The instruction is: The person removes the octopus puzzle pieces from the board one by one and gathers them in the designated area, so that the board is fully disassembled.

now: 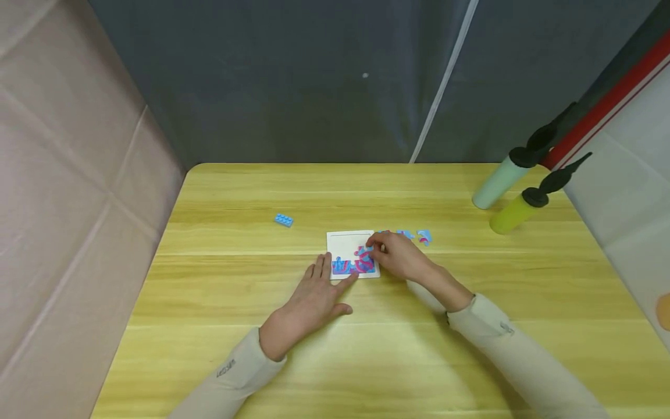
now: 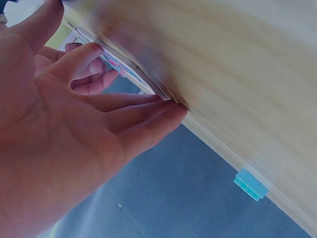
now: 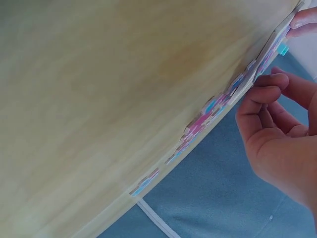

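A white puzzle tray (image 1: 349,240) lies on the table, its lower part filled with blue and pink jigsaw pieces (image 1: 342,267). My left hand (image 1: 316,297) rests by its left side, fingers extended, fingertips at the edge and index finger along the bottom rim. In the left wrist view, the straight fingers (image 2: 148,116) touch the tray's edge. My right hand (image 1: 400,254) is over the tray's right side, thumb and index finger pinching a jigsaw piece (image 1: 362,252) in the upper row of laid pieces. The fingertips partly hide that piece.
Several loose jigsaw pieces (image 1: 424,237) lie right of the tray, partly behind my right hand. A blue toy brick (image 1: 284,220) sits to the upper left. Two pump-like bottles, pale green (image 1: 499,182) and yellow-green (image 1: 513,214), stand at the back right.
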`<state>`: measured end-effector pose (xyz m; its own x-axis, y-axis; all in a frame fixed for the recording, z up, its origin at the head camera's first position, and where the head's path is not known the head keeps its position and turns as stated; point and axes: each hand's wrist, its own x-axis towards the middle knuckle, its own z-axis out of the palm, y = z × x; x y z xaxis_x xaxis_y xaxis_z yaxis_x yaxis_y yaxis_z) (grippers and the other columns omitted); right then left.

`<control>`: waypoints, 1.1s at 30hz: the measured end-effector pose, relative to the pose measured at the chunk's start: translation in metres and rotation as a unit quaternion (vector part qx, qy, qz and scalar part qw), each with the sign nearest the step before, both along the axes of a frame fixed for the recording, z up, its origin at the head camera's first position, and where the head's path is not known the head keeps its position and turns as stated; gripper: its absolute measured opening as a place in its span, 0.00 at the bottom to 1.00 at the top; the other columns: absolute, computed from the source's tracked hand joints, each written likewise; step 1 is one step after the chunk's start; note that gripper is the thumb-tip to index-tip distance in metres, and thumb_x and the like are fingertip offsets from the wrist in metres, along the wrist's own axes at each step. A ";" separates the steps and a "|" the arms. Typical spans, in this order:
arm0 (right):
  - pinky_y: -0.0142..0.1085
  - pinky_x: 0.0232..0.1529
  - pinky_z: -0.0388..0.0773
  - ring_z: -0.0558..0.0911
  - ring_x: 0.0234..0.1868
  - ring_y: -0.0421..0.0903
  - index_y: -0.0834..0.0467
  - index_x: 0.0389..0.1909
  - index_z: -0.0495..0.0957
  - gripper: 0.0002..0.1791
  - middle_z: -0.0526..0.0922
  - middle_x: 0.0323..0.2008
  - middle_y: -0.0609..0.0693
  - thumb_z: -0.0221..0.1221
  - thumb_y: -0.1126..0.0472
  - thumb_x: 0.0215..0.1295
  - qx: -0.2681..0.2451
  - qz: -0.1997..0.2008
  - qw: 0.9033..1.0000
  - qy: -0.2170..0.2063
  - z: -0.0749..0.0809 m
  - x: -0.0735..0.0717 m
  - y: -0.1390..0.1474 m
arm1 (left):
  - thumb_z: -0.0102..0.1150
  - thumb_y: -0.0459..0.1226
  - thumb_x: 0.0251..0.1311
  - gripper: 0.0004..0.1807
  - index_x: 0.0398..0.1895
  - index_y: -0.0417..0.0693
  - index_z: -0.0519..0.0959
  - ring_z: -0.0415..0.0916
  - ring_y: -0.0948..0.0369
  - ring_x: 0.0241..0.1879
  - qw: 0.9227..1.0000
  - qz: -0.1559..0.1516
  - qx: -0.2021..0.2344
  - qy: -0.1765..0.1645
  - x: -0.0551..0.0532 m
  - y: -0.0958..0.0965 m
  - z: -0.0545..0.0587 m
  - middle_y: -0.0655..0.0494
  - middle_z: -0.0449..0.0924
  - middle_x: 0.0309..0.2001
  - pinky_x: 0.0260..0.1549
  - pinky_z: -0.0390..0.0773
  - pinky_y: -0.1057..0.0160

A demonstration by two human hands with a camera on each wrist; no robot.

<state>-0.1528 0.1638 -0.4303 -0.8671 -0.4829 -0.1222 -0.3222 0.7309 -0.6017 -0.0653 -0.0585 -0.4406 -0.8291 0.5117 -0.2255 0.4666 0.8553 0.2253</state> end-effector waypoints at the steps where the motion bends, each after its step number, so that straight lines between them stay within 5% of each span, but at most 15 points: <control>1: 0.30 0.26 0.66 0.68 0.21 0.40 0.63 0.49 0.83 0.10 0.80 0.31 0.50 0.59 0.65 0.72 -0.002 -0.001 1.000 0.001 0.000 0.000 0.000 | 0.57 0.59 0.70 0.37 0.79 0.64 0.65 0.50 0.29 0.78 1.000 0.000 -0.001 0.002 0.000 0.000 0.000 0.20 0.48 0.77 0.76 0.60 0.38; 12: 0.33 0.32 0.72 0.74 0.30 0.44 0.60 0.45 0.84 0.07 0.82 0.38 0.52 0.59 0.66 0.71 -0.008 -0.008 1.000 0.027 0.000 0.001 0.002 | 0.58 0.59 0.69 0.37 0.79 0.63 0.66 0.51 0.29 0.78 1.000 -0.001 0.000 0.006 0.001 0.000 -0.002 0.19 0.50 0.77 0.75 0.61 0.38; 29: 0.31 0.21 0.67 0.73 0.21 0.41 0.57 0.44 0.80 0.07 0.84 0.29 0.53 0.55 0.67 0.74 -0.028 -0.016 0.999 -0.010 0.006 0.000 0.007 | 0.57 0.59 0.70 0.37 0.79 0.63 0.64 0.49 0.29 0.78 1.000 0.002 0.002 -0.003 0.000 0.001 -0.001 0.20 0.48 0.77 0.76 0.60 0.38; 33: 0.32 0.23 0.69 0.73 0.23 0.41 0.57 0.45 0.80 0.06 0.85 0.33 0.52 0.56 0.66 0.74 -0.026 -0.017 1.000 -0.003 0.006 0.000 0.009 | 0.58 0.59 0.69 0.37 0.79 0.63 0.64 0.49 0.29 0.78 1.000 0.003 0.003 -0.005 0.000 0.001 0.000 0.20 0.48 0.77 0.76 0.59 0.38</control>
<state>-0.1525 0.1730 -0.4244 -0.8826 -0.4588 -0.1024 -0.2941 0.7088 -0.6411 -0.0657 -0.0579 -0.4408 -0.8302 0.5071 -0.2314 0.4582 0.8573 0.2348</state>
